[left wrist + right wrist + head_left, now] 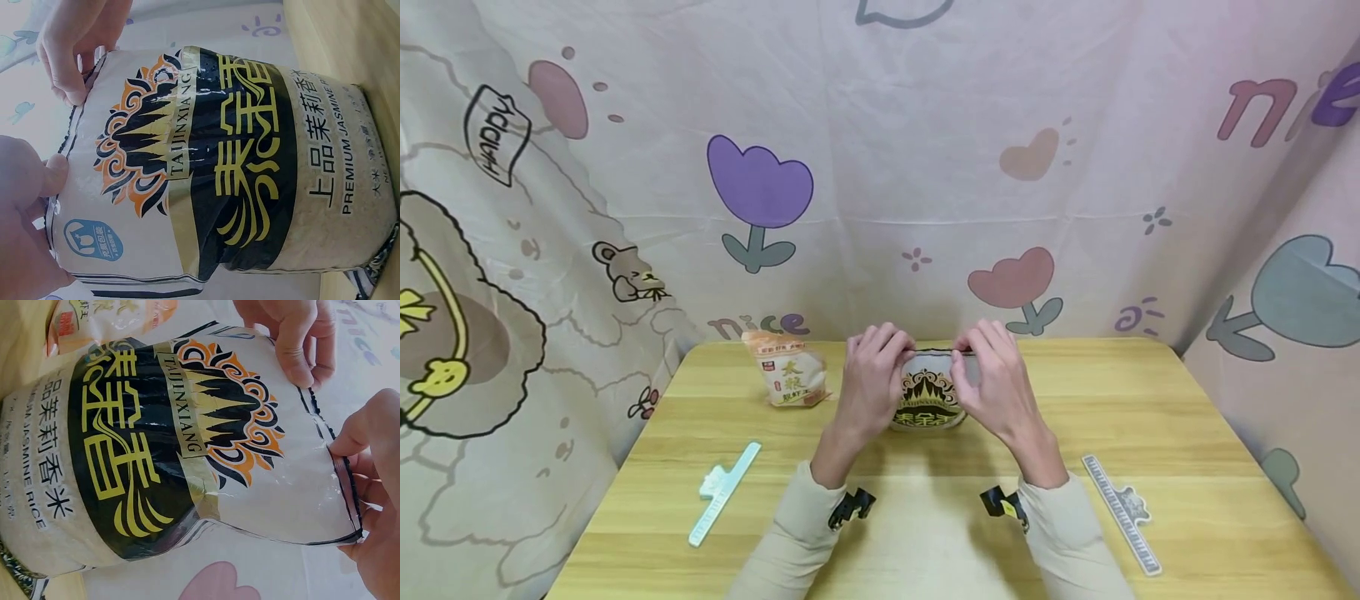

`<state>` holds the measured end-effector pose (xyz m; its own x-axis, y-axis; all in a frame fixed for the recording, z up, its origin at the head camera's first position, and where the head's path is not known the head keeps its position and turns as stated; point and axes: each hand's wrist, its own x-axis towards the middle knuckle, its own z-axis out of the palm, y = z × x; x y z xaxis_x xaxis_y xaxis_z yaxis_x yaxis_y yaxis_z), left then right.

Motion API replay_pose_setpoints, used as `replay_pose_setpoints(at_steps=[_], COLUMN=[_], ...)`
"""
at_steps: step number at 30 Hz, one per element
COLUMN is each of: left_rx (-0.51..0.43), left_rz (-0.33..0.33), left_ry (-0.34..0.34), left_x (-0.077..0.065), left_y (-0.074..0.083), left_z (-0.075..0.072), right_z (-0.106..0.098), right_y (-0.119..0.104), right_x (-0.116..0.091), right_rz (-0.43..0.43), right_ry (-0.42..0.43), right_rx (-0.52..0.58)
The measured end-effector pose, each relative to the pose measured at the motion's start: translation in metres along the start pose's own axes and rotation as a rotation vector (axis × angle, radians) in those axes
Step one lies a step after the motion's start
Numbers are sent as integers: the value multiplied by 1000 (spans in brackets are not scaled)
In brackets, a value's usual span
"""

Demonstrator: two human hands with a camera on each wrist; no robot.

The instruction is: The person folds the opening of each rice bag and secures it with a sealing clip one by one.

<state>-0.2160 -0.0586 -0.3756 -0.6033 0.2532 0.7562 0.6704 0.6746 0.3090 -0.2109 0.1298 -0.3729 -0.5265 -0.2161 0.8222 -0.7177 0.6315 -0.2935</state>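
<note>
A rice bag (928,392) with a black and gold label stands upright on the table, with grains showing through its clear lower part in the left wrist view. My left hand (874,371) pinches the left part of its top edge between thumb and fingers. On the right part of that same edge, my right hand (996,375) pinches with thumb in front and fingers behind. Between the two hands the dark top edge (325,428) runs fairly straight, and the upper part of the bag is flattened above the rice.
Left of the rice bag stands a smaller orange and white food packet (793,375). A mint-green bag clip (725,493) lies at the table's left, and a grey-white bag clip (1122,514) at the right. A printed curtain (880,167) hangs behind the wooden table (925,533).
</note>
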Motion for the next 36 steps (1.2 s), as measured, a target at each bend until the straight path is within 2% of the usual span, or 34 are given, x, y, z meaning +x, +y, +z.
replay_pose_setpoints(at_steps=[9, 15, 19, 23, 29, 32, 36], left_rx=[-59, -117, -227, -371, -477, -535, -611], left_rz=[-8, -20, -37, -78, -152, -172, -194], left_ry=[3, 13, -14, -69, -134, -143, -161], left_x=[-5, -4, -7, -14, -27, -28, -24], left_y=[9, 4, -6, -19, -33, -35, -27], left_z=[-2, -3, -6, -13, -21, -24, -38], right_z=[-11, -13, -11, -9, -7, -8, -10], right_y=[-5, -3, -2, 0, -1, -2, -6], right_x=[-6, -6, -8, -10, -10, -9, -7], right_rz=[25, 51, 58, 57, 53, 57, 53], right_ry=[-22, -36, -23, -4, -5, -12, -8], right_rx=[23, 41, 69, 99, 107, 87, 39])
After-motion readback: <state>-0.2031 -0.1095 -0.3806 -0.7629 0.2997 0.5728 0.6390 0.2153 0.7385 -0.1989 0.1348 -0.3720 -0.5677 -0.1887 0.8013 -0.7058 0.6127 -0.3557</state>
